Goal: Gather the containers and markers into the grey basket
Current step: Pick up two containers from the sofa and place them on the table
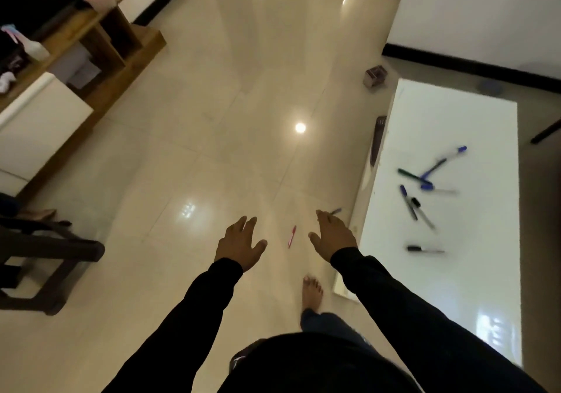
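Observation:
Several markers [425, 186], blue, green and black capped, lie scattered on the white table [473, 113] at the right. A red marker [292, 236] lies on the tiled floor between my hands. A dark marker [335, 211] lies on the floor just past my right hand's fingertips. My left hand [239, 242] hovers open above the floor, left of the red marker. My right hand [332, 236] is also open, fingers spread, beside the table's near left corner. A small square container [375, 76] stands on the floor beyond the table. No grey basket is in view.
A wooden shelf unit [100, 43] with a spray bottle [30, 45] stands at the left. A dark chair frame [51, 250] is at the lower left. My bare foot [312, 294] is on the floor by the table. A dark flat object [378, 140] leans at the table's left edge.

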